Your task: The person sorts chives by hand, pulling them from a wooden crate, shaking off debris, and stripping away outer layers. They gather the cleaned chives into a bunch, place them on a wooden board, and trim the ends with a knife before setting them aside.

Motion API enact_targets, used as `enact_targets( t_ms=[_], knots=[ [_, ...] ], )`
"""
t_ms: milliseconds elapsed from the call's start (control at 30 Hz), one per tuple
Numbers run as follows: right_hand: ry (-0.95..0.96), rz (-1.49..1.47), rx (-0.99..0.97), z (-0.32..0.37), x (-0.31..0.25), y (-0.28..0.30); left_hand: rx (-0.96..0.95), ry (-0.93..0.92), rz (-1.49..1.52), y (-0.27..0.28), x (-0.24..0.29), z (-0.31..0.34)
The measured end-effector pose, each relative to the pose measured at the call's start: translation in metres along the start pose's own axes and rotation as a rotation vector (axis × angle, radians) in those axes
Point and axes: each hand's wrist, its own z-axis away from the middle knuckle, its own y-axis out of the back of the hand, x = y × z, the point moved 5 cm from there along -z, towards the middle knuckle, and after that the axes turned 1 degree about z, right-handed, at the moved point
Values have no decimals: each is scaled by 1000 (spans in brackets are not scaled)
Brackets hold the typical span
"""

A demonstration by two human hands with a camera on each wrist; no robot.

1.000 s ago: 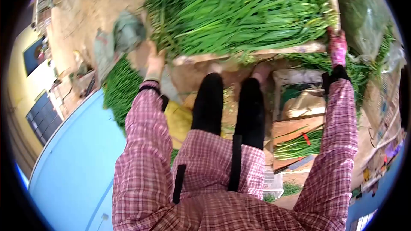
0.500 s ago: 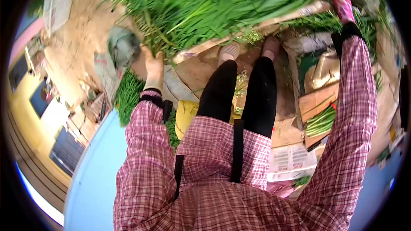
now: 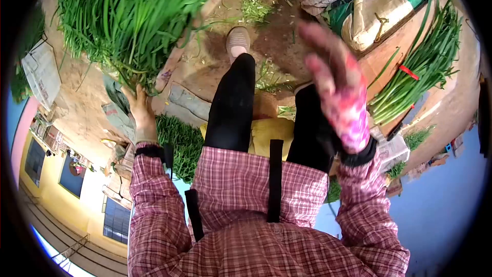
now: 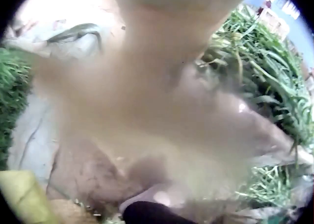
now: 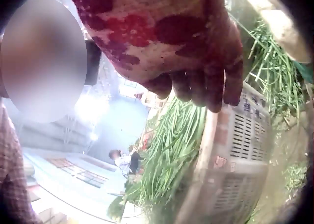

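Note:
A heap of long green leaves, like garlic chives [image 3: 123,15], fills a pale crate [image 3: 169,69] at the upper left of the head view. My bare left hand [image 3: 139,107] holds the crate's near corner, its fingertips partly hidden under the leaves; the left wrist view shows this hand only as a blur. My right hand [image 3: 338,84], in a pink floral glove, is in the air over my right knee with its fingers loosely extended and nothing in it. In the right wrist view the gloved hand [image 5: 171,42] overlaps the rim of a white slotted crate [image 5: 245,140].
A chive bundle tied with a red band [image 3: 409,73] lies on a board at the right, beside a green and white sack [image 3: 376,18]. Something yellow [image 3: 271,136] sits between my legs, with more greens [image 3: 179,143] at the left. Leaf scraps [image 3: 253,7] litter the floor.
The crate of chives has swung leftward in the head view. My right hand has let go of its right corner and come back toward my body, while my left hand stays at its corner.

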Motion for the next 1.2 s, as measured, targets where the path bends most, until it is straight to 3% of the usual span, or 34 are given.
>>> enact_targets(
  t_ms=[67, 100, 200, 300, 333, 367, 400, 467, 533, 600, 667, 767, 933, 1200],
  knots=[
    [-78, 4, 0, 38, 9, 5, 25, -2, 63, 39, -32, 26],
    [-136, -53, 18, 50, 19, 9, -66, 152, 19, 68, -91, 15],
    [-42, -75, -35, 80, 52, 28, -160, 310, -459, 81, -207, 43],
    [-74, -72, -110, 111, 83, 41, -266, 498, -284, 79, -297, 69],
    [-98, -41, -135, 121, 90, 44, -268, 508, -168, 99, -343, 61],
    [-123, -46, -146, 131, 92, 55, -306, 270, -446, 128, -372, 37],
    [-150, -48, -153, 147, 92, 71, -324, 350, -407, 124, -372, 32],
    [-105, -87, 129, 187, 95, 128, -353, 515, -335, 112, -349, 34],
    [-443, -65, 671, 268, 132, 199, -507, 293, -726, 85, -304, 36],
    [-835, 3, 829, 351, 212, 229, -496, 235, -928, 77, -284, 37],
    [-1136, 1, 665, 417, 313, 193, -468, 201, -1044, 68, -270, 38],
    [-1279, -65, 366, 478, 405, 85, -447, 147, -1178, 57, -251, 40],
    [-1348, -222, 258, 524, 434, -13, -433, 18, -1320, 40, -226, 34],
    [-1244, -283, 352, 565, 466, -57, -425, -252, -1369, -10, -219, 1]
  ],
)
